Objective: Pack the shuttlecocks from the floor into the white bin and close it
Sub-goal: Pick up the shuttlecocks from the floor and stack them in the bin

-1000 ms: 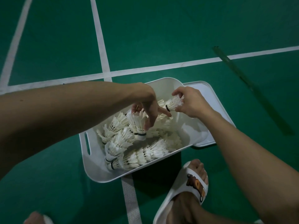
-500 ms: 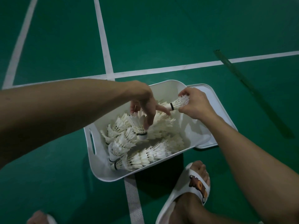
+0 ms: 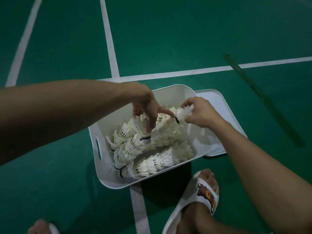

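Observation:
A white bin [image 3: 104,168] stands on the green court floor, holding several white feather shuttlecocks [image 3: 152,162] stacked in short rows. My left hand [image 3: 148,107] reaches in from the left and grips a stack of shuttlecocks [image 3: 141,130] whose cork end points down. My right hand [image 3: 197,112] is over the bin's far right corner and pinches another shuttlecock stack [image 3: 183,113] by the feathers, its black-banded cork pointing left towards my left index finger. The bin's white lid [image 3: 219,105] lies flat on the floor behind and right of the bin.
White court lines [image 3: 109,44] cross the floor beyond the bin. A dark strip [image 3: 253,78] runs diagonally at the right. My right foot in a white slipper [image 3: 202,195] stands just in front of the bin; my left foot [image 3: 42,227] shows at the bottom edge.
Both hands stay over the bin, each with its stack. The stack in my right hand has drawn closer to my left index finger. The view shifted slightly.

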Tool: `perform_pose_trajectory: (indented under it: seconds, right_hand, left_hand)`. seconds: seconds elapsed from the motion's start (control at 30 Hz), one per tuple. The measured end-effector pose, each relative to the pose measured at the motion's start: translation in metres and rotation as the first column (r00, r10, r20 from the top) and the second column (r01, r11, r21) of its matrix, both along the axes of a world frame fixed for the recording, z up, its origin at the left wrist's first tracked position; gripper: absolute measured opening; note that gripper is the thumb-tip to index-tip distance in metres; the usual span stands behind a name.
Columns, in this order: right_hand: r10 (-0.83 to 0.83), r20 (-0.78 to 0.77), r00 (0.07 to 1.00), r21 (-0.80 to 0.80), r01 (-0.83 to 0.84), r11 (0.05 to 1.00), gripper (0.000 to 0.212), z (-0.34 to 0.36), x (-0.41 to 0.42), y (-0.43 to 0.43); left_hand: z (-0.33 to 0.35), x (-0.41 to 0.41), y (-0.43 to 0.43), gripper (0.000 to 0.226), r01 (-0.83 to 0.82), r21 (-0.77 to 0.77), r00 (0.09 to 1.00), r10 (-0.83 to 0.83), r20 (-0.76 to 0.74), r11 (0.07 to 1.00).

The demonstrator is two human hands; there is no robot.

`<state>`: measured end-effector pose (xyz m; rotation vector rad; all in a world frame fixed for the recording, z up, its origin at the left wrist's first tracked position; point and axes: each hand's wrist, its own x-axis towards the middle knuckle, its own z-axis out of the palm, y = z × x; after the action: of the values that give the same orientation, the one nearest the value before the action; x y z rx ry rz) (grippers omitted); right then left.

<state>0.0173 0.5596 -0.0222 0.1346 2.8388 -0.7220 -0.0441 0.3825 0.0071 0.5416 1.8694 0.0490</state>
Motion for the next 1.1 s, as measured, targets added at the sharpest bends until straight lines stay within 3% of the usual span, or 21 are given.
perform_pose_trajectory:
  seconds: [0.13,0.43,0.67,0.93,1.0,1.07,1.1]
  right_hand:
    - [0.022,0.148,0.989,-0.106,-0.006,0.994,0.050,-0.014,0.006,-0.006]
    - [-0.123,0.284,0.951,-0.326,0.216,0.920,0.065,-0.029,0.010,-0.004]
    - [-0.091,0.284,0.954,-0.219,0.157,0.963,0.070,-0.031,0.014,-0.004]
    - [-0.012,0.291,0.957,0.118,-0.023,0.993,0.069,0.001,0.002,-0.007]
    - [-0.028,0.198,0.980,0.215,-0.015,0.976,0.061,0.011,0.000,-0.014]
    - [0.003,0.040,0.999,0.173,-0.009,0.985,0.051,0.019,0.000,-0.025]
    - [0.042,0.014,0.999,0.052,-0.043,0.998,0.048,0.023,0.000,-0.032]
  left_hand:
    - [-0.006,0.002,0.002,0.105,0.027,-0.001,0.999,-0.027,-0.018,1.000]
    - [-0.013,0.003,-0.001,0.106,0.032,0.028,0.999,-0.032,-0.030,0.999]
    - [0.005,-0.004,-0.021,0.096,-0.055,0.127,0.998,0.053,0.024,0.990]
    - [0.015,0.004,-0.049,0.078,-0.086,0.266,0.995,0.096,-0.028,0.960]
    - [0.013,0.009,-0.055,0.073,-0.112,0.312,0.989,0.136,-0.056,0.944]
    - [0.009,0.012,-0.060,0.070,-0.151,0.357,0.978,0.191,-0.080,0.922]
    - [0.007,0.013,-0.062,0.068,-0.177,0.377,0.971,0.224,-0.085,0.909]
